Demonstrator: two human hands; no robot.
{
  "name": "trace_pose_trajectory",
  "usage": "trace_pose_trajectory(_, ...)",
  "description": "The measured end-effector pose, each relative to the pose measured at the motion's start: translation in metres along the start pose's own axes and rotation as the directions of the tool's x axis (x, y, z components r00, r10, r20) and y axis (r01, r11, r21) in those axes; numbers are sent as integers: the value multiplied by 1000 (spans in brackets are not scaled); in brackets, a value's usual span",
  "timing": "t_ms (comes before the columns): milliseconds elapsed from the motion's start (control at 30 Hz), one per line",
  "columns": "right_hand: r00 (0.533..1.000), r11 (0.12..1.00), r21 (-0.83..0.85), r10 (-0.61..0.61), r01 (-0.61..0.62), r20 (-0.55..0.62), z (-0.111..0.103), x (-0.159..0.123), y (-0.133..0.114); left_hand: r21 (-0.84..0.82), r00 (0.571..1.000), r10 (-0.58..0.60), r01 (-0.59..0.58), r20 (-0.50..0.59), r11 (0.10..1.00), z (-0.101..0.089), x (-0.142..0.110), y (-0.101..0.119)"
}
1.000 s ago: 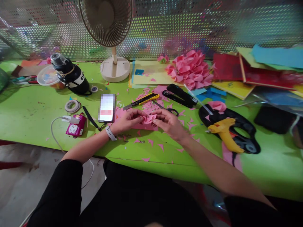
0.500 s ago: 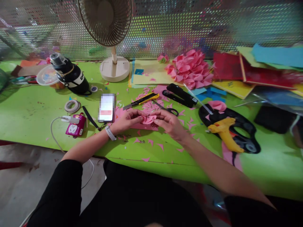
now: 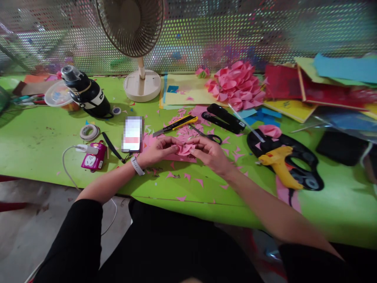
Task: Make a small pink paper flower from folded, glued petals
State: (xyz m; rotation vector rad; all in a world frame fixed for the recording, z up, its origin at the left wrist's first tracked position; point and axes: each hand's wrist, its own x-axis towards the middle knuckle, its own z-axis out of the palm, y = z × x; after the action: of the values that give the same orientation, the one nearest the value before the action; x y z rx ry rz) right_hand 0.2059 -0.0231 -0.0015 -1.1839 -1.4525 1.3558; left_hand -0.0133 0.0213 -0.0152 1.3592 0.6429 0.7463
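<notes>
My left hand and my right hand meet over the green table, both pinching a small folded pink paper piece. The fingers of each hand are curled onto the paper. Under the hands lies a pink sheet with pink offcuts scattered around it. A white band sits on my left wrist. Just beyond the hands lie a yellow utility knife and scissors.
A phone, tape roll and pink power strip lie left. A black bottle and fan stand behind. A stapler, pink paper flowers, yellow glue gun and coloured paper stacks sit right.
Both hands stay in place on the pink paper; the fingers shift slightly as they work the fold. Nothing else on the table has moved.
</notes>
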Motion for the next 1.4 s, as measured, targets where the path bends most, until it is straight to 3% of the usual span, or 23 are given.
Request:
trace_pose_trajectory(267, 971, 925, -327, -228, 192, -73, 5, -4, -5, -55, 996, 76, -78, -49, 995, 4, -1, -2)
trace_pose_trajectory(400, 966, 917, -338, -250, 212, -72, 5, -4, -5, -15, 991, 101, -102, -87, 995, 5, -1, -2)
trace_pose_trajectory(467, 961, 920, -329, -259, 214, -98, 4, -4, -2, 101, 983, 153, -142, -105, 985, 6, -2, 0)
trace_pose_trajectory(533, 950, 915, -328, -289, 237, -118, 4, -3, 2, 307, 956, 269, -224, -113, 925, 5, -3, 3)
trace_pose_trajectory(633, 934, 903, -334, -329, 269, -138, 6, -4, 6, 599, 882, 470, -359, -33, 716, 3, -5, 6)
trace_pose_trajectory(733, 933, 905, -335, -327, 262, -154, 9, -5, 8, 728, 836, 546, -406, 51, 553, 1, -5, 5)
trace_pose_trajectory(833, 925, 913, -314, -329, 259, -193, 10, -7, 11, 751, 807, 589, -419, 50, 510, 2, -4, 1)
trace_pose_trajectory(900, 916, 922, -286, -329, 260, -228, 11, -8, 13, 723, 790, 614, -427, 5, 543, 4, -4, 1)
trace_pose_trajectory(967, 920, 938, -252, -302, 240, -250, 11, -9, 14, 691, 802, 595, -400, -54, 602, 7, -5, 4)
trace_pose_trajectory(1100, 938, 966, -166, -238, 200, -253, 13, -8, 10, 517, 896, 421, -294, -144, 804, 10, -5, 7)
trace_pose_trajectory(1200, 947, 974, -114, -217, 195, -235, 13, -6, 6, 222, 972, 219, -196, -84, 955, 10, -4, 3)
trace_pose_trajectory(1300, 959, 978, -103, -201, 183, -201, 12, -4, 6, 55, 987, 137, -133, -81, 990, 9, -2, -2)
trace_pose_trajectory(1400, 975, 981, -121, -171, 154, -141, 10, -3, 8, 2, 985, 127, -127, -115, 992, 8, -1, -3)
